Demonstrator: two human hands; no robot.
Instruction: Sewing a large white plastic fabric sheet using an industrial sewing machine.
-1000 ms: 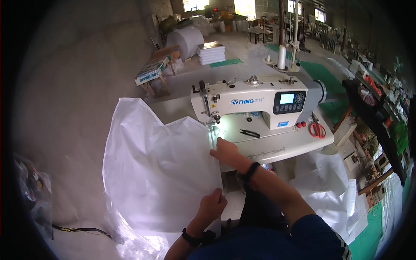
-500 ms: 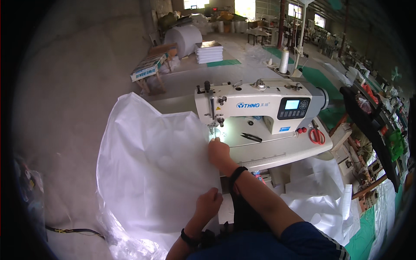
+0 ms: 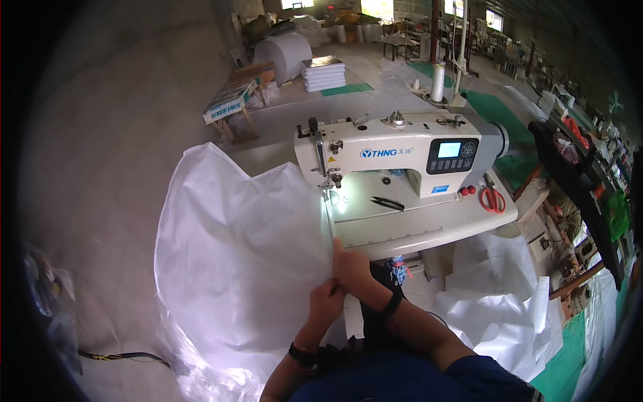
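A large white plastic-like sheet (image 3: 228, 234) hangs over the left side of a white sewing machine (image 3: 388, 157). Its right edge runs from under the lit needle area down to my hands. My right hand (image 3: 353, 269) is closed on that edge at the front of the machine bed, one finger pointing up along it. Just below and to the left, my left hand (image 3: 325, 301) is closed on the same edge, its fingertips partly hidden. The two hands are close together, nearly touching.
Black thread snips (image 3: 388, 203) and red-handled scissors (image 3: 492, 199) lie on the machine bed. A white thread cone (image 3: 438, 84) stands behind. More white sheeting (image 3: 495, 295) is heaped at the right. A big white roll (image 3: 284, 57) and stacked packs (image 3: 324, 75) lie further back.
My right hand has drawn back from the needle toward me, along the sheet's edge. My left hand has moved slightly up to meet it. More of the edge shows below the needle.
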